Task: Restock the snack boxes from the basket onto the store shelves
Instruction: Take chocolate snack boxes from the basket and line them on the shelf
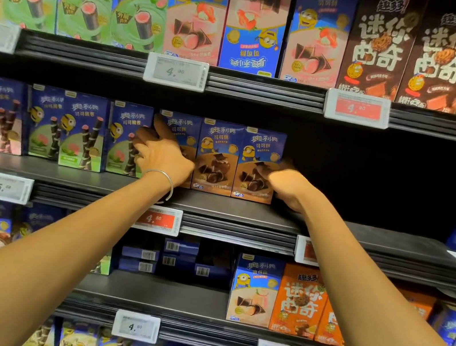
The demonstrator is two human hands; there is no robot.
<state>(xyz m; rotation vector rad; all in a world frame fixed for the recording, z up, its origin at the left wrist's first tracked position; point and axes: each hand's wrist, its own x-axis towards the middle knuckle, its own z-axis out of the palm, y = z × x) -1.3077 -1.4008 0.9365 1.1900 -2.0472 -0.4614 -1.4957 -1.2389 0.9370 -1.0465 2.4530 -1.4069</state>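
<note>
Three blue-and-brown snack boxes stand upright side by side on the middle shelf [244, 210]. My left hand [163, 156], with a silver bangle on its wrist, covers much of the leftmost box [181, 128], and its fingers curl round that box's left edge. The middle box [217, 156] stands untouched between my hands. My right hand [288, 186] grips the rightmost box [260, 154] at its right side, thumb on the front and fingers behind the edge. The basket is out of view.
Green-fronted boxes [84, 133] stand directly left of my left hand. To the right of my right hand the middle shelf is a dark gap [370, 181]. Price tags [157, 220] line the shelf edges. Shelves above and below hold more boxes.
</note>
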